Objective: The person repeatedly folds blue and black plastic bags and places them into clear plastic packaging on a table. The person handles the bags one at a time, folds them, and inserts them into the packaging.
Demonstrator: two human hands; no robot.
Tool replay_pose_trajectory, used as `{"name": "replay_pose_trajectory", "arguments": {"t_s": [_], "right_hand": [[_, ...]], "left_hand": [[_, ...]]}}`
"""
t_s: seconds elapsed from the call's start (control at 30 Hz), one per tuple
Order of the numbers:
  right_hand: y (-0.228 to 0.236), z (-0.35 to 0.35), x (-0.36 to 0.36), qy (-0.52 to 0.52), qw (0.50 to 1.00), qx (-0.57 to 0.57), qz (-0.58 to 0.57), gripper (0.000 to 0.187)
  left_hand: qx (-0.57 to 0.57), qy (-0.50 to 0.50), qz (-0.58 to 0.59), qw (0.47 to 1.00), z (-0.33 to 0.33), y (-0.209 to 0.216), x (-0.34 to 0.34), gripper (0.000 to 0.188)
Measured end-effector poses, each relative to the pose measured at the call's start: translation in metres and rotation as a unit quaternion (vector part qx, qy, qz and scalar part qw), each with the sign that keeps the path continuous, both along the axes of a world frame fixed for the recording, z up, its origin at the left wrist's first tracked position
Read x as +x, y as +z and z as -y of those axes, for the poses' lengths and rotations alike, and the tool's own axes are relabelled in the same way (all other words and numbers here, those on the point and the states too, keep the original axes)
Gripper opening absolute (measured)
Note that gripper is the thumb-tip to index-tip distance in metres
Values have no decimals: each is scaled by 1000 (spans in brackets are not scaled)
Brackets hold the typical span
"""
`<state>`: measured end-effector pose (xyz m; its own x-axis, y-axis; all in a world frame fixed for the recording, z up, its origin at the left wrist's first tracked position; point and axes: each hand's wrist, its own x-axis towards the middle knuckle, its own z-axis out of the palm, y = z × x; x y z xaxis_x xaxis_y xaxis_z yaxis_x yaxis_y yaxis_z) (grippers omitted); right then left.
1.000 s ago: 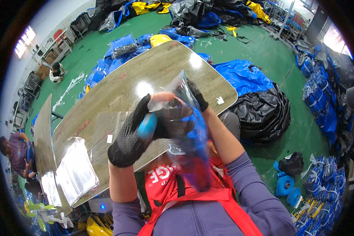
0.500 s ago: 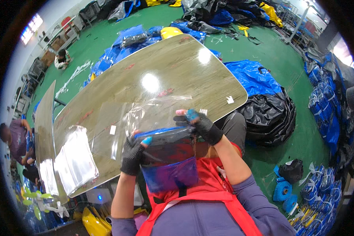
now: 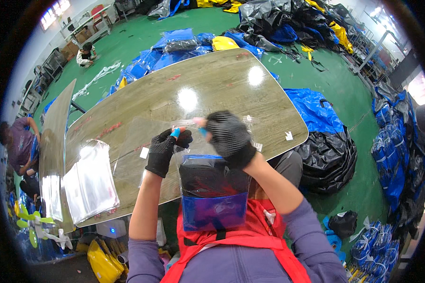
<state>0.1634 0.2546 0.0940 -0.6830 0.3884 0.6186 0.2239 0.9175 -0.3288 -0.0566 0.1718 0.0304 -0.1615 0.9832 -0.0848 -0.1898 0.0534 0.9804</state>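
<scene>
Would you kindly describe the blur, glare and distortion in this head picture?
Head view: right hand motion-blurred, left hand sharper; head view: two bright glare spots on the wood-grain table, white sheen on the clear plastic sleeves; head view: dark fisheye rim, with the upper-left window tilted near it.

I am in a packing workshop, with a green floor (image 3: 141, 35), a wood-grain table (image 3: 212, 85) bearing clear plastic sleeves (image 3: 92, 181) at left, heaped black, blue and yellow sheeting (image 3: 269, 23) at the top, and tied blue bundles (image 3: 375, 245) at lower right.
</scene>
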Motion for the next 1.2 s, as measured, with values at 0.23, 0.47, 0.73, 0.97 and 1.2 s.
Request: {"name": "replay_pose_trajectory", "arguments": {"t_s": [0.23,0.47,0.73,0.97,1.2], "right_hand": [[-46,-45,-54,44,978,152,136,13],[69,-118,75,-495,853,2,-163,14],[-67,-53,93,-9,808,-581,-98,40],[-47,3,119,147,795,-583,-86,39],[-75,50,163,0,978,-104,183,42]], "left_hand": [[61,-21,-227,972,0,10,4,35],[-53,64,-32,996,6,13,-15,28],[-79,-97,44,991,0,31,-34,38],[33,-149,29,988,55,15,-29,50],[46,-226,-543,807,99,41,-28,30]]}}
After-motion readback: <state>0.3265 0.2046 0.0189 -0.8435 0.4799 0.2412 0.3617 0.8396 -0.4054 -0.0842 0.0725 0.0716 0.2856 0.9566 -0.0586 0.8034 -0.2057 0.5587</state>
